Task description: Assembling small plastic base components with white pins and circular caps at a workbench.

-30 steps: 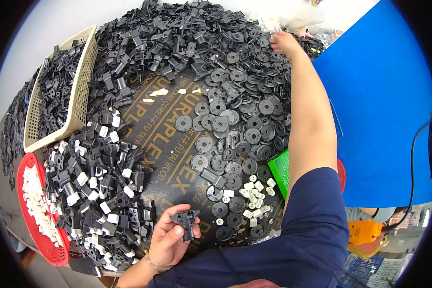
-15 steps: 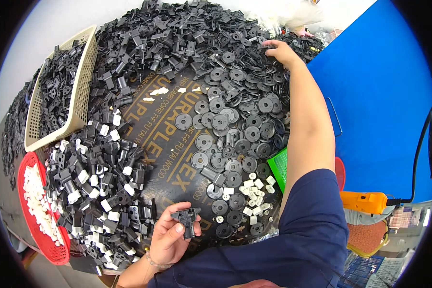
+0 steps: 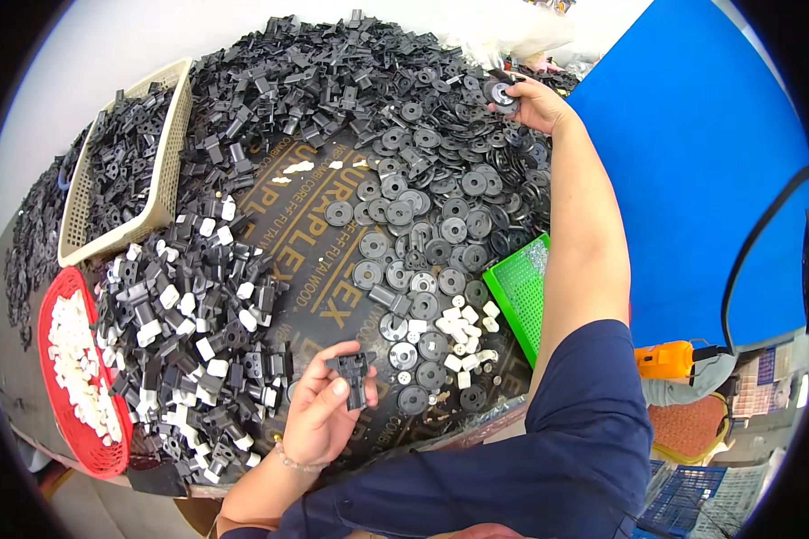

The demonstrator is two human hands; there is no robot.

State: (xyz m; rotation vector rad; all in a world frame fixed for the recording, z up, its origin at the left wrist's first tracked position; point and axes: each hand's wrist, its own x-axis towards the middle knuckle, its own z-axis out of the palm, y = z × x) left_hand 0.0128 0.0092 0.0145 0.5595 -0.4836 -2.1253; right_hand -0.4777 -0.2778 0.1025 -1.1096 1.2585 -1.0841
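Note:
Near the front edge, my left hand [image 3: 315, 422] is closed around a black plastic bracket-like part [image 3: 354, 370], thumb pressed on its face. My right arm stretches to the far right, where my right hand [image 3: 543, 108] pinches a round black disc [image 3: 502, 97] with a centre hole; whether more than one disc is there I cannot tell. Flat black discs [image 3: 452, 230] lie scattered and heaped between the hands. Small white plastic pieces [image 3: 463, 325] sit near the front of them. To the left is a heap of black parts with white pieces fitted [image 3: 205, 347].
A large mound of black parts [image 3: 306, 85] spreads along the back. A cream basket [image 3: 164, 166] of black parts and a red basket [image 3: 56, 359] of white pieces stand left. Right are a green basket [image 3: 532, 305], a blue board [image 3: 692, 171] and an orange corded tool [image 3: 663, 360].
My right hand has lifted from the far heap, and a disc now shows in its fingers. The left hand still holds the black part. The whole view has shifted slightly.

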